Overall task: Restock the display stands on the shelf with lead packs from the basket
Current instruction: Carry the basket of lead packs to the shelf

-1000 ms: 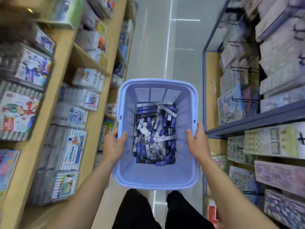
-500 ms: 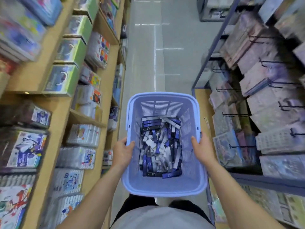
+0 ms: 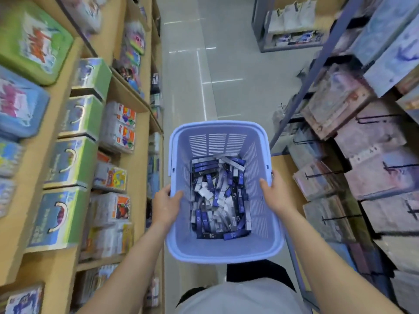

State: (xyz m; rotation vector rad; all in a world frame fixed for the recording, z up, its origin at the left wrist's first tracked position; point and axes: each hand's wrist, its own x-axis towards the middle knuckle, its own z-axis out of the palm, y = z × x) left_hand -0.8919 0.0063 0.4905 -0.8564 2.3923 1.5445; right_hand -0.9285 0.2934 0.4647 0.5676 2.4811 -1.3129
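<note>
We hold the pale-blue basket (image 3: 217,126) in the aisle, one hand on each long side. Our left hand (image 3: 166,206) curls over its left rim, thumb inside. Our right hand (image 3: 275,196) clamps the right rim likewise. The lead packs (image 3: 218,198) lie heaped on the basket's bottom, reaching its far wall. Wooden shelves (image 3: 130,98) of boxed goods stand to our left, and a metal rack (image 3: 318,53) to our right.

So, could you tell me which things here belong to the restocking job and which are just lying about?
Job: basket, lead packs inside it, left hand and right hand gripping its rim.
Lying about: green boxes on the wooden shelves, hanging packs at right.
</note>
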